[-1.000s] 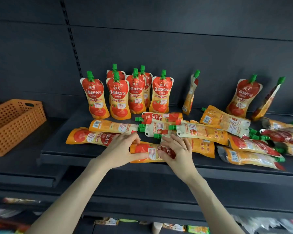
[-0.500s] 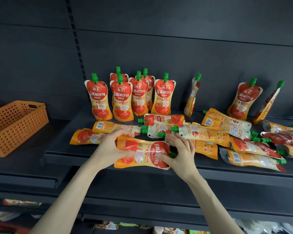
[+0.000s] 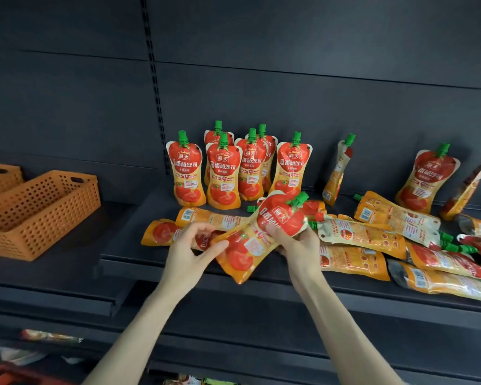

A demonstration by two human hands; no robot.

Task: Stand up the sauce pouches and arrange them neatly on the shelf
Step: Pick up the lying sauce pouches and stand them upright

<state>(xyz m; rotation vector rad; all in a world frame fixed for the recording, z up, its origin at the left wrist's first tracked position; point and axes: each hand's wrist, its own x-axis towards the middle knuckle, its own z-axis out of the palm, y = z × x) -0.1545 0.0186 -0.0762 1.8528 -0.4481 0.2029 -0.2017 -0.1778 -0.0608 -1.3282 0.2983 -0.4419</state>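
Sauce pouch point(image 3: 261, 237): orange at the bottom, red at the top, printed with tomatoes and white characters, closed with a green screw cap. Being held in the air just above the front edge of the shelf point(image 3: 128, 232), tilting, with the cap pointing to 1 o'clock and the bottom to 7 o'clock. Being pinched at the lower part by the left hand point(image 3: 190, 251), thumb lying on the front face. Being gripped at the red upper part by the right hand point(image 3: 297, 243), fingers curling behind it. Standing at 12 o'clock from it in a tight group: six upright pouches point(image 3: 224, 173) of the same look. Lying at 3 o'clock and overlapping each other: many flat pouches point(image 3: 372, 234). Resting against the back wall at 2 o'clock: three leaning pouches point(image 3: 426, 179). Sitting at 9 o'clock, well apart: orange basket point(image 3: 39, 215) with small holes.
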